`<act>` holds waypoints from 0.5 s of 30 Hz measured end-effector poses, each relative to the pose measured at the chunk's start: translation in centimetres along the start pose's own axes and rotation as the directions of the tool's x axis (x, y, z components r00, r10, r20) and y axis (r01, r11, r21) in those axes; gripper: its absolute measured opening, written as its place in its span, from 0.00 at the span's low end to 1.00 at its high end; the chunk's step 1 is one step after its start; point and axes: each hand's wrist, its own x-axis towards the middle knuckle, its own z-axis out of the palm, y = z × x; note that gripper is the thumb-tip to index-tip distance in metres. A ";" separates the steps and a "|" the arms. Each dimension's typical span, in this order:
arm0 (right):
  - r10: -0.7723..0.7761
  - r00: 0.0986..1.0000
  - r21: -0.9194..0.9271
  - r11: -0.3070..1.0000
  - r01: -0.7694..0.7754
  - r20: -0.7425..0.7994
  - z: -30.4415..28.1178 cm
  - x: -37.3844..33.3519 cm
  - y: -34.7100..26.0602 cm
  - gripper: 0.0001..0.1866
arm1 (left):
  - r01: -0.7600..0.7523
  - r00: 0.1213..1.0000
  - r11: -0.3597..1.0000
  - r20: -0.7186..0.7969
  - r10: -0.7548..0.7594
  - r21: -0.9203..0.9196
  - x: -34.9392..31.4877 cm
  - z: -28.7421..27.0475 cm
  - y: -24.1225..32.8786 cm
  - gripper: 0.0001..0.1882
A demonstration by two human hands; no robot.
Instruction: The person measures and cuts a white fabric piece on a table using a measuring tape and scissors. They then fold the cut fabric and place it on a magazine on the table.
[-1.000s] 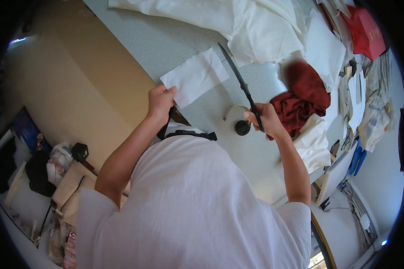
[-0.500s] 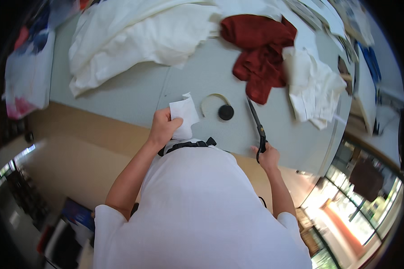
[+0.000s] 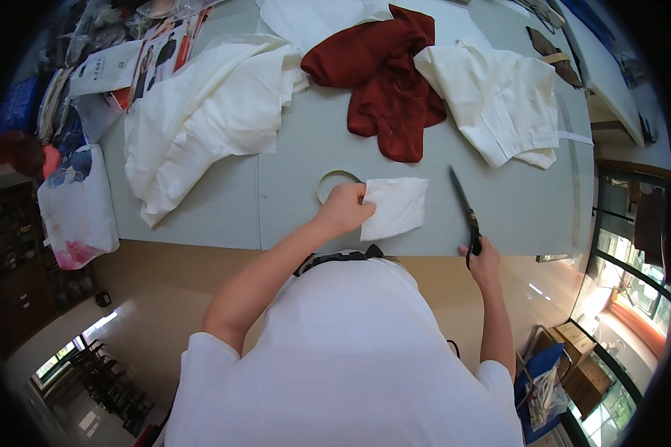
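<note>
The fingers of the left hand (image 3: 343, 209) grasp a small white cloth (image 3: 397, 208) by its left edge; the rest of the piece spreads to the right of them, its frayed lower edge near the near edge of the counter (image 3: 298, 167). The fingers of the right hand (image 3: 485, 262) are wrapped round the handles of black scissors (image 3: 470, 216), right at that near edge, with the blades pointing away from them across the counter. A narrow bare strip separates cloth from blades. Left of the left fingers the counter is open as far as a large white fabric (image 3: 209, 127); straight beyond them it is open up to a dark red cloth (image 3: 395, 82).

A coiled measuring tape (image 3: 335, 173) sits just behind the left fingers, partly covered by that hand. Beyond the right fingers, past the blade tip, a folded white garment (image 3: 499, 100) closes off the space, its upper left touching the red cloth. Far to the left of both hands, a plastic bag (image 3: 80, 201) hangs at the counter's left edge.
</note>
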 end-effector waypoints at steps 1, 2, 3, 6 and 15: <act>0.056 0.998 0.049 0.997 -0.057 0.018 0.3 -0.2 0.4 0.24 | -0.036 0.998 0.994 -0.039 0.041 0.103 0.2 -0.2 -0.3 0.21; 0.113 0.993 0.099 0.988 -0.116 0.040 0.7 -0.5 0.3 0.24 | -0.068 0.994 0.976 -0.070 0.084 0.208 0.4 -0.6 -0.7 0.24; 0.147 0.989 0.165 0.975 -0.150 0.031 1.0 -1.0 -0.1 0.23 | -0.192 0.955 0.902 -0.140 0.263 0.387 0.1 -1.5 -1.3 0.31; 0.214 0.977 0.387 0.899 -0.206 0.024 2.6 -1.6 -1.3 0.20 | -0.055 0.905 0.707 -0.265 0.334 0.705 -0.6 -6.4 -2.7 0.37; 0.323 0.934 0.328 0.908 -0.260 -0.154 6.4 1.6 -6.8 0.20 | 0.474 0.700 0.535 -0.668 0.253 0.699 -5.8 -25.7 -7.8 0.46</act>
